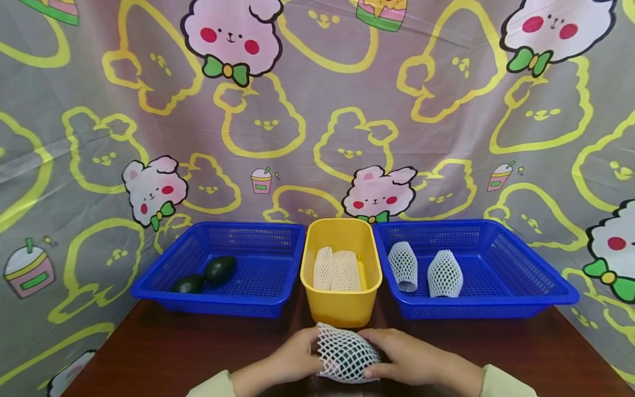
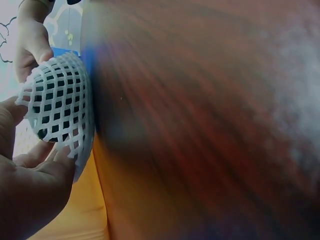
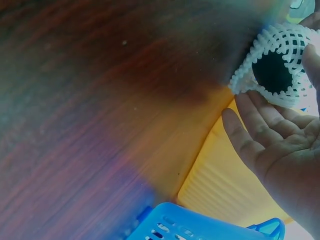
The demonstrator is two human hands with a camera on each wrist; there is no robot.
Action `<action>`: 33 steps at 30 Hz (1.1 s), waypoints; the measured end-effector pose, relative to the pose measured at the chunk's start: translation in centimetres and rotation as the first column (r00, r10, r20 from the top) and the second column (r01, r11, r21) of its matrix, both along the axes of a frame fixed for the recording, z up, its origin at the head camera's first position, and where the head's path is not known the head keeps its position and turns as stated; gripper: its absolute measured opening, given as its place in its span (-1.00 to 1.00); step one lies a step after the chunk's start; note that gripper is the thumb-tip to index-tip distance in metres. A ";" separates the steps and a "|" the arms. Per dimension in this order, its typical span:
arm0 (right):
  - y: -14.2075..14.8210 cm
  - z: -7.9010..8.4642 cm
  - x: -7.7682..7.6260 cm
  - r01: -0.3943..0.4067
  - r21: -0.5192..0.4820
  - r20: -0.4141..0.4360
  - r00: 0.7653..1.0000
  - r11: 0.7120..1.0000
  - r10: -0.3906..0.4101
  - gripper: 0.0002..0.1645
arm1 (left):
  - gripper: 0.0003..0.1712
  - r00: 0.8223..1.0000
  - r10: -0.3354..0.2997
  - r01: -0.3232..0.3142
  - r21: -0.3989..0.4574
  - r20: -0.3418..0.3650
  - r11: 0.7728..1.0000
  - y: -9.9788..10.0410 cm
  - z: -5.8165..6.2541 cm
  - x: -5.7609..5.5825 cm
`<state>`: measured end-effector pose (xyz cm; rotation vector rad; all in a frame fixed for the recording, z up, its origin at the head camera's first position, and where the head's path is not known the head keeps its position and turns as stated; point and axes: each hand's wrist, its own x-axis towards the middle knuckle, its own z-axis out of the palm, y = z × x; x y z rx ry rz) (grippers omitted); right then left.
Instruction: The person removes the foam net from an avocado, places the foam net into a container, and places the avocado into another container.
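Both hands hold a white foam net sleeve just above the tabletop, in front of the yellow bin. A dark green avocado sits inside it, showing through the mesh and at the sleeve's opening in the right wrist view. My left hand grips one end between thumb and fingers. At the other end, my right hand holds the sleeve with its thumb on the near side and fingers on the far side. Two bare avocados lie in the left blue basket.
Between the two baskets stands the yellow bin, with foam net sleeves inside. The right blue basket contains two items in white netting. Behind everything hangs a patterned cloth. The table is dark wood.
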<state>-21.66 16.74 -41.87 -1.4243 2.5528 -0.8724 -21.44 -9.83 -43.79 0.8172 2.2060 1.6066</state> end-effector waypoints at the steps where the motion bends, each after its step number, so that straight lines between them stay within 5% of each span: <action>1: 0.0 0.0 0.0 0.000 -0.001 0.001 1.000 1.000 0.000 -0.36 | -0.62 1.000 0.012 -0.012 -0.023 -0.015 1.000 0.1 0.1 0.1; 11: 0.0 -0.1 0.1 0.007 -0.012 -0.026 1.000 1.000 -0.007 -0.37 | -0.64 0.985 0.068 -0.098 -0.190 -0.159 0.977 0.2 0.0 0.1; 16: 0.0 -0.2 0.1 0.010 -0.025 -0.026 1.000 1.000 -0.011 -0.40 | -0.67 0.976 0.081 -0.118 -0.177 -0.204 0.977 0.2 -0.2 0.1; 24: 0.1 -0.2 0.0 0.002 -0.083 -0.037 0.999 0.997 -0.005 -0.60 | -0.64 0.978 0.052 -0.088 -0.176 -0.201 0.980 -0.2 0.3 0.2; 33: -0.1 -0.3 -0.2 0.015 -0.178 -0.150 0.988 0.984 -0.042 -0.85 | -0.49 0.991 0.009 -0.023 -0.108 -0.131 0.994 -1.1 0.4 -0.2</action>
